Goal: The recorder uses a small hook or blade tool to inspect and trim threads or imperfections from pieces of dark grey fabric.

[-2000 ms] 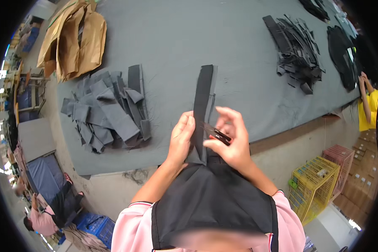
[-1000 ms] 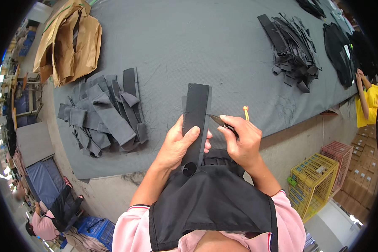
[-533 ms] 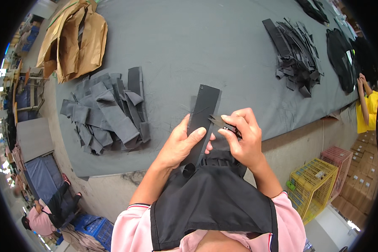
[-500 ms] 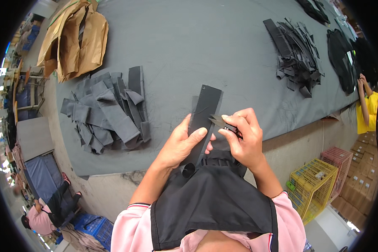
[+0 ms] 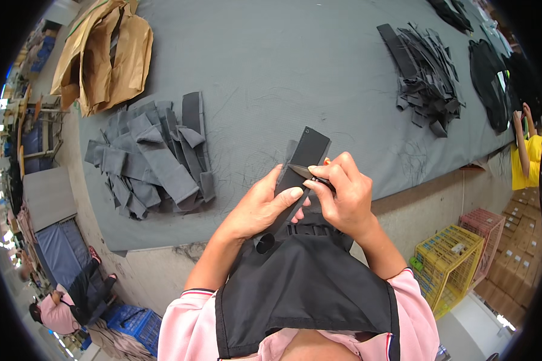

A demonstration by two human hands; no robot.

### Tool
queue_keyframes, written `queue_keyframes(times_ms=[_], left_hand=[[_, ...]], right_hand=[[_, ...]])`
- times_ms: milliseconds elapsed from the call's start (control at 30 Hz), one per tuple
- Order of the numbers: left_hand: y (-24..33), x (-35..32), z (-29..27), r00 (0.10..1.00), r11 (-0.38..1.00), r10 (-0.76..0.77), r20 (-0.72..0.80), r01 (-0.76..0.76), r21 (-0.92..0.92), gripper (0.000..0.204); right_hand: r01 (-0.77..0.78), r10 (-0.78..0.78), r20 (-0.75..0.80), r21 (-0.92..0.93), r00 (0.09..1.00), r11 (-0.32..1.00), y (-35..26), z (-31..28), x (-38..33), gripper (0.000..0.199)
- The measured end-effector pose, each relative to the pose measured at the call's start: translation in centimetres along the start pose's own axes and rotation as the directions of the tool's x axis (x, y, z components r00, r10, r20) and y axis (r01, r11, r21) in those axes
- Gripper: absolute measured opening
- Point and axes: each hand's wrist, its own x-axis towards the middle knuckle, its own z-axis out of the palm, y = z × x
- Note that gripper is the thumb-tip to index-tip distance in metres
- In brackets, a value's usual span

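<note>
My left hand [image 5: 260,206] is closed round a dark grey fabric strip [image 5: 312,144], its thumb lying on top. The strip slants up and to the right, and its lower end curls over near my apron. In my right hand [image 5: 347,194] is a small pair of thread snips [image 5: 303,172], pinched between thumb and fingers. The snips' blades lie across the strip's face, just above my left thumb; whether they touch the cloth I cannot tell. Part of the strip is hidden behind my left hand and fingers.
Left of my hands lies a loose pile of grey strips [image 5: 156,159]; a second, darker pile [image 5: 427,78] is at the far right. A brown paper bag [image 5: 123,66] stands at the far left of the table [image 5: 271,60]. Yellow crates [image 5: 448,265] stand below on the right. Other people are nearby.
The strip has tilted further to the right in my left hand. My right hand has brought the snips leftward, from the strip's right edge to across its face.
</note>
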Motion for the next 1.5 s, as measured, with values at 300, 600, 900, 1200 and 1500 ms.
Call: queue_keyframes(times_ms=[300,600,900,1200,1500], left_hand=[[0.8,0.2,0.2,0.972,0.998,0.037,0.231,-0.026,-0.053,0.059],[-1.4,2.3,-0.4,0.951,0.873,0.103,0.293,0.055,-0.485,0.051],[-0.5,2.0,-0.1,0.952,0.910,0.067,0.298,0.063,-0.409,0.058],[0.5,1.4,-0.3,0.970,0.919,0.019,0.242,0.078,-0.386,0.049],[0.8,0.7,-0.4,0.968,0.923,-0.081,0.239,0.163,-0.348,0.051]], right_hand=[[-0.699,0.553,0.514,0.690,0.656,0.188,2.4,-0.3,1.3,0.015],[-0.521,0.571,0.133,0.611,0.810,0.596,0.7,-0.3,-0.6,0.021],[-0.075,0.073,0.115,0.015,0.991,0.997,2.8,-4.2,0.1,0.027],[-0.582,0.467,0.632,0.768,0.619,-0.267,1.6,-1.5,-1.8,0.023],[-0.168,0.136,0.132,0.283,0.982,0.944,3.2,-4.8,-0.7,0.027]])
